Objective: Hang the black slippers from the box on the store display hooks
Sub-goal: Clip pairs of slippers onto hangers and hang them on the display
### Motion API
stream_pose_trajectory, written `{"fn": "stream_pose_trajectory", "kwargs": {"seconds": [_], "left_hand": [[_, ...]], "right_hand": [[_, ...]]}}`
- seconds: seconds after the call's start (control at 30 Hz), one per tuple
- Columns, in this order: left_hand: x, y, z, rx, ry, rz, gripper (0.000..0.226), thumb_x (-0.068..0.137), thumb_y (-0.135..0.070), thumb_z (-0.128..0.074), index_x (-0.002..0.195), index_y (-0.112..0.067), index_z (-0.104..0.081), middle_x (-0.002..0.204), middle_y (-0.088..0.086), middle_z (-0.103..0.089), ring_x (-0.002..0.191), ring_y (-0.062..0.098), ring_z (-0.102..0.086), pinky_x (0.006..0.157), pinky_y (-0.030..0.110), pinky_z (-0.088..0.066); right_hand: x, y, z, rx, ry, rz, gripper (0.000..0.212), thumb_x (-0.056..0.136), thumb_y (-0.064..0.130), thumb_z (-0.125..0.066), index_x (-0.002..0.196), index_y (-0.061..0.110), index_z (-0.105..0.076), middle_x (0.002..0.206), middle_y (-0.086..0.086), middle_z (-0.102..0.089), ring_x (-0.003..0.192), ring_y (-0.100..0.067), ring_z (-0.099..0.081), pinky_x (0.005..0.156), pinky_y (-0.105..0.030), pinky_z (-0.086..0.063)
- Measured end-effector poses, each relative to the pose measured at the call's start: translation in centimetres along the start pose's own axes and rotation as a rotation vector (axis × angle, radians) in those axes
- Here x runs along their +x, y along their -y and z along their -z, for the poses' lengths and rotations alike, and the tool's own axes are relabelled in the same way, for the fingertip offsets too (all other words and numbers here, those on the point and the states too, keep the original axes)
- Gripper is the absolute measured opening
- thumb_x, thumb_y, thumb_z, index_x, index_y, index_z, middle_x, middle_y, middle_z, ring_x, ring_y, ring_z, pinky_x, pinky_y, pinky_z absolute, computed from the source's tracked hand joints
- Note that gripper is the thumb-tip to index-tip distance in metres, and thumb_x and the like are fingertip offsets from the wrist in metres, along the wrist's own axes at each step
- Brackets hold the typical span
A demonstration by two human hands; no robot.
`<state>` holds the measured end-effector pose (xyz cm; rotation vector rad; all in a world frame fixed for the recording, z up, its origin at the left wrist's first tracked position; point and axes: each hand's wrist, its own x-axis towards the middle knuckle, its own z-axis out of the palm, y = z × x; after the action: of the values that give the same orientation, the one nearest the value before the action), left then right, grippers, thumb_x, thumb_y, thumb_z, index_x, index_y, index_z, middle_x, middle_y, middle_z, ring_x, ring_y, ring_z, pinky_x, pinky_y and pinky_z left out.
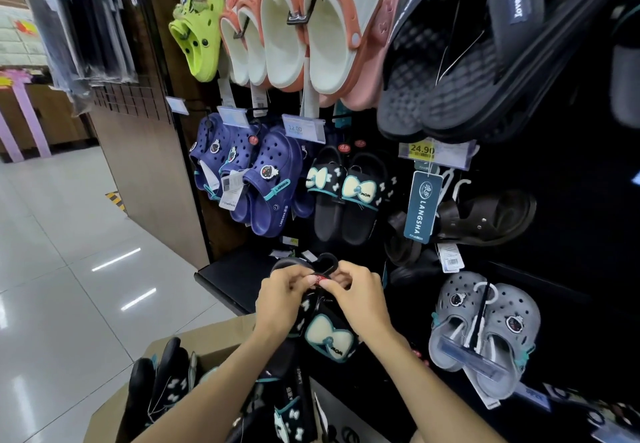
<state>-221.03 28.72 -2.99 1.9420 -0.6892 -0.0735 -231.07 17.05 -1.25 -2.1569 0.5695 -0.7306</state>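
While hands hold slippers (325, 335) | glossy tiled floor (69, 269) | dark display wall (571, 252)

Left hand (281, 299): grips the black slipper pair (325, 333) at its top, fingers curled.
Right hand (360, 299): pinches the black hanger hook (327, 262) just beside the left hand.
Box (207, 342): cardboard, near and low, holding more black slippers (166, 377).
Display wall (571, 252): matching bow slippers (346, 196) hang above the hands; grey clogs (485, 331) to the right.
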Motion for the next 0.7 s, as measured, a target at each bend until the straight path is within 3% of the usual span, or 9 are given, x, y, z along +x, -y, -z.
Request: {"fn": "stream_pose_trajectory", "kwargs": {"seconds": [0.2, 0.4, 0.7], "left_hand": [[3.1, -2.0, -0.6, 0.065, 0.021, -0.086, 0.006, 0.086, -0.039, -0.072, 0.081, -0.04, -0.068, 0.076, -0.015, -0.072, 0.08, 0.002, -0.067, 0.081, 0.039, -0.055], [6.4, -4.4, -0.6, 0.272, 0.026, -0.238, 0.011, 0.09, -0.044, -0.064, 0.095, -0.034, -0.067, 0.081, -0.017, -0.066, 0.08, -0.001, -0.06, 0.067, 0.02, -0.045], [11.6, -4.9, 1.3, 0.403, -0.006, -0.395, 0.012, 0.093, -0.03, -0.061, 0.105, -0.032, -0.063, 0.097, -0.014, -0.06, 0.093, 0.006, -0.056, 0.082, 0.034, -0.05]], "right_hand": [[2.8, -0.1, 1.1, -0.009, -0.143, -0.038, 0.016, 0.08, 0.038, -0.076, 0.076, 0.025, -0.068, 0.067, 0.01, -0.065, 0.068, -0.005, -0.06, 0.066, -0.032, -0.051], [6.4, 0.0, 2.5, -0.003, -0.183, -0.002, 0.016, 0.082, 0.039, -0.075, 0.077, 0.025, -0.069, 0.067, 0.012, -0.064, 0.069, -0.005, -0.06, 0.066, -0.032, -0.052], [11.8, 1.1, 1.8, 0.065, -0.23, -0.012, 0.02, 0.082, 0.041, -0.074, 0.077, 0.024, -0.065, 0.066, 0.012, -0.062, 0.065, -0.004, -0.059, 0.065, -0.033, -0.051]]}}
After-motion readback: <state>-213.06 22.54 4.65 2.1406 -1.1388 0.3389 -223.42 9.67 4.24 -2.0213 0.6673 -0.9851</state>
